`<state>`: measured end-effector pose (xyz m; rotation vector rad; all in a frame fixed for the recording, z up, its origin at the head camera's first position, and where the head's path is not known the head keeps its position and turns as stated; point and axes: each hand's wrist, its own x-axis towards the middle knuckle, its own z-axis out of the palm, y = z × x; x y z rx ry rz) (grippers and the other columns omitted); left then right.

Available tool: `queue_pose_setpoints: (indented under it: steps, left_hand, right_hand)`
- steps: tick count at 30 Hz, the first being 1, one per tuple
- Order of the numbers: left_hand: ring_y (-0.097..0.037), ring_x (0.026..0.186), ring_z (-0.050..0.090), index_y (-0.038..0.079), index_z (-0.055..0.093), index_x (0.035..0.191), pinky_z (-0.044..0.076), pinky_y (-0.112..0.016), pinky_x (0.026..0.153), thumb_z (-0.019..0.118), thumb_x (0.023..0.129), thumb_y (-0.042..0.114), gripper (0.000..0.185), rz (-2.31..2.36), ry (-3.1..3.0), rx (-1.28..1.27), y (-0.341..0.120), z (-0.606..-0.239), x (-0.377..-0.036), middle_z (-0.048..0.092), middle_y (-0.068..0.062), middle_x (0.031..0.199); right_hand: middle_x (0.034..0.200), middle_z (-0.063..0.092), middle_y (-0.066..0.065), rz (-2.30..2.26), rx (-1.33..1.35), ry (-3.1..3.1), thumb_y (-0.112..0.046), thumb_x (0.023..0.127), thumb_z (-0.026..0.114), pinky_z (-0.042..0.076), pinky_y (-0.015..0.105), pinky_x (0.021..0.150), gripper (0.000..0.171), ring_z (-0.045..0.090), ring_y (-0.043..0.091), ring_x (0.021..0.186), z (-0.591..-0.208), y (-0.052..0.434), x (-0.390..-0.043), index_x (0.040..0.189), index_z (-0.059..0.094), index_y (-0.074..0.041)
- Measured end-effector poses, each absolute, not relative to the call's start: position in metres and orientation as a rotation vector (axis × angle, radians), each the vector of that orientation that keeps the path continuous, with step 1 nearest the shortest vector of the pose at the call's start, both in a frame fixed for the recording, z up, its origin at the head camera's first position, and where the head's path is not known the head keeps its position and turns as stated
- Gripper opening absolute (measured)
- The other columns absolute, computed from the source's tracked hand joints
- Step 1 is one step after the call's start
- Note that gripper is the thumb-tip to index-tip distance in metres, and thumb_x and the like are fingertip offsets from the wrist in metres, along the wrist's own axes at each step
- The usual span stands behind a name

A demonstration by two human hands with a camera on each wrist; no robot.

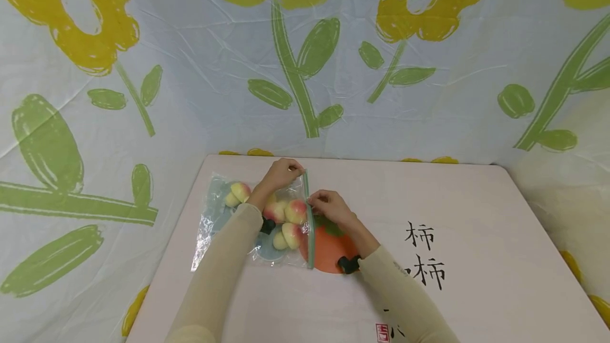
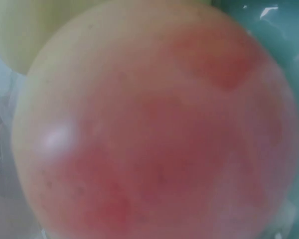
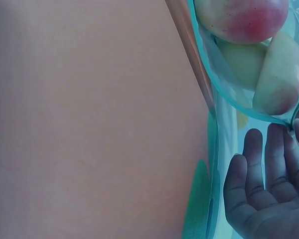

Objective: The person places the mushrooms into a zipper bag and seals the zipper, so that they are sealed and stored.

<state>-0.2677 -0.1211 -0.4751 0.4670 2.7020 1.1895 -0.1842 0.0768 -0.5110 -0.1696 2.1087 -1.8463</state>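
Both hands pinch the zip bag's [image 1: 257, 221] green seal: left hand [image 1: 281, 172] steadying its far end, right hand [image 1: 329, 206] pressing mid-strip (peaches [image 1: 295, 210] inside), near the counter's [image 1: 476, 216] back edge.

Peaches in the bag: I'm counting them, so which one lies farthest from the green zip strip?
The peach at the bag's closed end, left of the left forearm; the others cluster beside the zip strip.

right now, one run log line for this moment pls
left hand: pinches green zip strip | right hand: pinches strip | clear plastic bag: holds peaches, flat on table
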Motion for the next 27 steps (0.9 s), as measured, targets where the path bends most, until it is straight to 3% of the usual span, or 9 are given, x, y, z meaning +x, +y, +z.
queue_pose_setpoints:
  steps: [7, 16, 22, 27]
  left_hand:
    - [-0.017, 0.079, 0.065, 0.01, 0.075, 0.103, 0.052, -0.037, 0.077, 0.064, 0.1, 0.027, 0.021, 1.192, 2.696, 0.46, -0.12, -0.475, -0.268, 0.071, -0.001, 0.092]
    - [-0.017, 0.076, 0.064, 0.01, 0.076, 0.103, 0.051, -0.035, 0.071, 0.066, 0.098, 0.026, 0.019, 1.159, 2.687, 0.413, -0.119, -0.471, -0.269, 0.071, -0.001, 0.088]
    - [-0.016, 0.077, 0.065, 0.009, 0.078, 0.101, 0.052, -0.033, 0.07, 0.068, 0.096, 0.025, 0.02, 1.112, 2.69, 0.363, -0.12, -0.466, -0.269, 0.072, -0.002, 0.087]
    - [-0.018, 0.084, 0.066, 0.009, 0.078, 0.1, 0.052, -0.035, 0.076, 0.066, 0.096, 0.024, 0.019, 1.064, 2.707, 0.355, -0.121, -0.463, -0.269, 0.073, -0.002, 0.092]
  right_hand:
    - [0.094, 0.068, 0.01, -1.836, -0.174, 2.107, -0.013, 0.099, 0.062, 0.054, 0.045, 0.085, 0.019, 0.067, 0.021, 0.084, -0.511, 0.078, -0.178, 0.101, 0.068, 0.005]
    - [0.093, 0.068, 0.01, -1.791, -0.222, 2.119, -0.016, 0.101, 0.062, 0.053, 0.053, 0.084, 0.024, 0.063, 0.045, 0.092, -0.512, 0.082, -0.172, 0.104, 0.067, 0.008]
    - [0.089, 0.067, 0.01, -1.743, -0.212, 2.146, -0.016, 0.099, 0.064, 0.055, 0.042, 0.078, 0.018, 0.064, 0.034, 0.084, -0.51, 0.082, -0.168, 0.099, 0.07, 0.001]
    - [0.088, 0.066, 0.015, -1.713, -0.219, 2.143, -0.016, 0.098, 0.064, 0.054, 0.041, 0.076, 0.017, 0.061, 0.031, 0.08, -0.511, 0.083, -0.166, 0.098, 0.07, 0.0]
